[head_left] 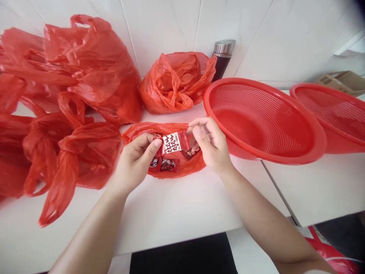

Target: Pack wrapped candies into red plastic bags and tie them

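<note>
Small sweets [168, 164] half hidden under the red packet [174, 142], print illegible

Bright, even, diffuse light; faint soft shadows on white table [176, 213]; sheen on red bags [94, 64]; wide-angle bending at edges; slight blur far left; dark top-right corner

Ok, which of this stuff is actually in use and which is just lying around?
In use: left hand, right hand, red-and-white packet, open red bag under it, wrapped sweets inside.
Lying about: tied red bags, rear bag, flask, two red baskets, cardboard box.
</note>
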{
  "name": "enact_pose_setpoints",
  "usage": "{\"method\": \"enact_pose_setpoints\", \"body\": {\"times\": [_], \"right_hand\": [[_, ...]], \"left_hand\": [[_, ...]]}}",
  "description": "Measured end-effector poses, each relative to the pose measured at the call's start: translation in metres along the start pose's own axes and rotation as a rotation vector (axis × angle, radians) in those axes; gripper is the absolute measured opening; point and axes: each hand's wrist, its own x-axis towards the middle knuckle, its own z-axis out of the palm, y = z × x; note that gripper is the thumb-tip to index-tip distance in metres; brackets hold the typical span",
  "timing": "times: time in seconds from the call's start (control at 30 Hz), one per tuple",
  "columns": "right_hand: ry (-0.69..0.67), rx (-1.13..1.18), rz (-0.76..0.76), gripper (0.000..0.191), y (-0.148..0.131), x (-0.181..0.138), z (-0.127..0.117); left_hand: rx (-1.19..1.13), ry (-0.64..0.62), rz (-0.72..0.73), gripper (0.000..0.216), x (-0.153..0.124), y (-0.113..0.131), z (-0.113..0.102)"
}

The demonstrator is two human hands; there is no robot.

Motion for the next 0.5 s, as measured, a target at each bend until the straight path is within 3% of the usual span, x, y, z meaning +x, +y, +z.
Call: {"method": "enact_pose_setpoints", "body": {"times": [0.07,0.17,0.5], "right_hand": [[-0.091,0.101,0.118,0.032,0.0005,0.0016,-0.0002],[-0.183,0.162,0.202,0.033,-0.0003,0.0033,0.0004],[-0.155,0.176,0.122,0.027,-0.0008,0.0031,0.0022]], "left_hand": [[0.042,-0.023,0.038,0.028,-0.0005,-0.0019,0.0013],[0.048,-0.066,0.071,0.026,-0.0020,-0.0024,0.0032],[0.090,-0.053,0.078,0.026,-0.0020,0.0001,0.0033]]}}
